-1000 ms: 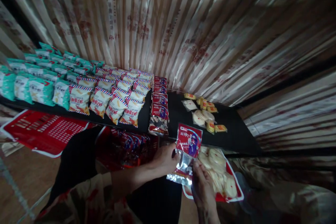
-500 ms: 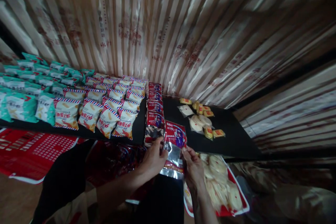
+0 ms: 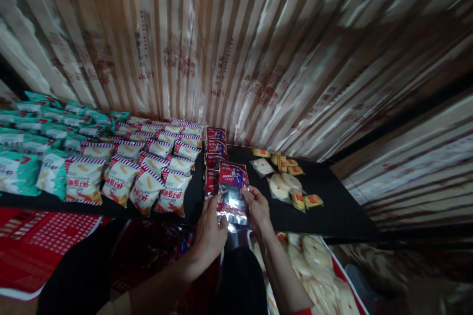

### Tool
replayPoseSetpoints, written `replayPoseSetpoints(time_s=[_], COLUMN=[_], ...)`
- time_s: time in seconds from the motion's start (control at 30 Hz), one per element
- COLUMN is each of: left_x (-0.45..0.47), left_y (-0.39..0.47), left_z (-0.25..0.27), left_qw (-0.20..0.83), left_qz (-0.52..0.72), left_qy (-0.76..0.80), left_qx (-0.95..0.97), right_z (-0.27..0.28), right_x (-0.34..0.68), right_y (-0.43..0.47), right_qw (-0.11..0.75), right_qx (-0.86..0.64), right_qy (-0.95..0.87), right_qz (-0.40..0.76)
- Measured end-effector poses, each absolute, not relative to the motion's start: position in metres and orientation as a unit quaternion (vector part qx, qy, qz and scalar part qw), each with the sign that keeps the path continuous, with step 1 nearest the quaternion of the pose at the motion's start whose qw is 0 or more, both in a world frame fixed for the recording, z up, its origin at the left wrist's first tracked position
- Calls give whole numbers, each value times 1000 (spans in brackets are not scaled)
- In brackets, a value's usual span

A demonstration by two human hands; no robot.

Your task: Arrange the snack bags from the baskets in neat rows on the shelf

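A red and silver snack pouch (image 3: 233, 184) with a purple figure on its front is between my two hands, over the front of the black shelf. My left hand (image 3: 210, 226) grips its lower left edge, thumb on the front. At its right edge, the fingers of my right hand (image 3: 256, 206) pinch the side. Just behind and to the left, a row of matching red pouches (image 3: 216, 146) runs back toward the curtain. The held pouch partly covers the front ones.
White snack bags with striped tops (image 3: 172, 192) and teal bags (image 3: 18, 172) fill the left of the black shelf (image 3: 332, 214). Round wrapped crackers (image 3: 281, 184) and small yellow packets (image 3: 313, 201) lie at right. Below are a red basket (image 3: 55, 241) and a crate of wrapped discs (image 3: 314, 256). A striped curtain (image 3: 207, 49) hangs behind.
Both hands have carried the pouch left and a little farther back, so it now overlaps the front of the row of red pouches. The view has tilted slightly upward.
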State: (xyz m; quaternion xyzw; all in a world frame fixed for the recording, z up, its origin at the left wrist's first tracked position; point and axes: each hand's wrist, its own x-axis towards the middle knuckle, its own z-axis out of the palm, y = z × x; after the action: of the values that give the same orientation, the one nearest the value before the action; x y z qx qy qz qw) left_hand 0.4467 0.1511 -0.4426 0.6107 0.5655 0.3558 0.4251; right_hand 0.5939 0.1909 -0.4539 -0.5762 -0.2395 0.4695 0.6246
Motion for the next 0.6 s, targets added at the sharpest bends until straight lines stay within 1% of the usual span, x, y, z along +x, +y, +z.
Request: replayPoseSetpoints(time_s=[0.27, 0.43, 0.6], left_x=[480, 490, 498], left_y=[205, 248, 279], left_z=[-446, -443, -446], left_qw=[279, 223, 178], left_qz=[397, 331, 287], left_qy=[558, 578, 605], left_qx=[673, 712, 721], right_z=[-451, -459, -468], right_x=[593, 592, 599], right_y=[296, 354, 391], right_qw=[626, 614, 575], right_qx=[-589, -603, -643], right_qy=[-313, -350, -390], right_qz=[404, 369, 321])
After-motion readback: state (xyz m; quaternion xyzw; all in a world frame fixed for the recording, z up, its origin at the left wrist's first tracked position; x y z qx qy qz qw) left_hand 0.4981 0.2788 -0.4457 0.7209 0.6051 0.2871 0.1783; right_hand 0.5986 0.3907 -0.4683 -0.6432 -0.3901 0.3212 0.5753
